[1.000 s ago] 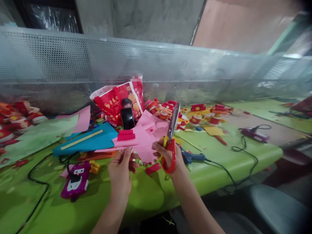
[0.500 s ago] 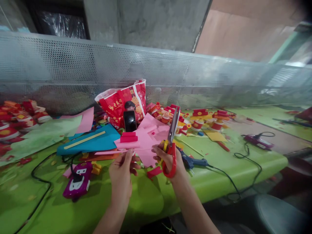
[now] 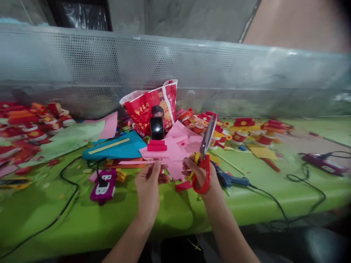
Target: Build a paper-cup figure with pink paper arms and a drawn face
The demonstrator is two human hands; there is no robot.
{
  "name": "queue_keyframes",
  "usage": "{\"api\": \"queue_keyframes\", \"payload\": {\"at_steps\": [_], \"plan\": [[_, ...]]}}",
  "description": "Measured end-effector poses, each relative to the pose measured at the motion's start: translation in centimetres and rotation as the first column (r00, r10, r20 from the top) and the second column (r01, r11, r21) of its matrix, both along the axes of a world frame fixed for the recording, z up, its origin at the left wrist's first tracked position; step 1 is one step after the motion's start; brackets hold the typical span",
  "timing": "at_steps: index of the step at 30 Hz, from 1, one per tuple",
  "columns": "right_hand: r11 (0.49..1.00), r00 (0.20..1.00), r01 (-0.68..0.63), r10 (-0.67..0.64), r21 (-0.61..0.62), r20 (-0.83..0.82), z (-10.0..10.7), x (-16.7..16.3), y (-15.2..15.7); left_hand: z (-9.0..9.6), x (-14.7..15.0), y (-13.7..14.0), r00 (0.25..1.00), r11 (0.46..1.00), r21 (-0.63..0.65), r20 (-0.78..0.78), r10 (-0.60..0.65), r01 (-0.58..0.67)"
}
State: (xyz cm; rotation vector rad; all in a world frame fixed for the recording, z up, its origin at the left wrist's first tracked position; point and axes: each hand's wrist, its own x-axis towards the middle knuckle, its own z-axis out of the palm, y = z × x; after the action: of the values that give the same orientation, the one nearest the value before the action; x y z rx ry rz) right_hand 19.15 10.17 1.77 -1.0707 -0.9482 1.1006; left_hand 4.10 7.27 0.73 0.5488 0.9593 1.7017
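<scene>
My left hand pinches a thin pink paper strip between thumb and finger, and the strip's long end sticks out to the left. A pair of scissors with red and yellow handles is held in my right hand, blades pointing up and away. The thumb and fingertip of that hand also pinch the strip's right part. Beneath and beyond both hands lie pink paper sheets in a loose stack. Red paper rolls rest on the pink paper, just beyond my left hand.
A blue glue gun with a cord lies right of my right hand. Purple power boxes trail cables. Behind stand a red bag, a phone and several red-and-yellow paper figures. Blue paper lies left.
The view has swung slightly left and down, so everything sits further right and a little higher in the picture. Both hands keep their hold on strip and scissors.
</scene>
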Motion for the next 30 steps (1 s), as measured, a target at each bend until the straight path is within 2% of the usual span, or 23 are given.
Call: {"api": "queue_keyframes", "payload": {"at_steps": [6, 10, 19, 30], "plan": [[1.0, 0.999, -0.024, 0.023, -0.016, -0.046, -0.6, -0.1, 1.0, 0.3, -0.1, 0.1, 1.0, 1.0, 0.021, 0.0, -0.016, 0.016], [1.0, 0.997, 0.005, -0.005, -0.008, -0.071, -0.4, -0.5, 1.2, 0.2, -0.1, 0.0, 0.999, 0.999, 0.028, -0.015, -0.028, 0.029], [1.0, 0.998, 0.011, -0.009, 0.024, -0.059, -0.3, -0.6, 1.1, 0.0, -0.2, -0.1, 0.998, 0.998, 0.039, -0.045, -0.047, 0.049], [0.997, 0.997, -0.071, 0.072, 0.037, -0.036, -0.1, -0.1, 0.0, -0.3, 0.3, -0.7, 0.997, 0.999, 0.024, -0.071, 0.026, -0.024]]}}
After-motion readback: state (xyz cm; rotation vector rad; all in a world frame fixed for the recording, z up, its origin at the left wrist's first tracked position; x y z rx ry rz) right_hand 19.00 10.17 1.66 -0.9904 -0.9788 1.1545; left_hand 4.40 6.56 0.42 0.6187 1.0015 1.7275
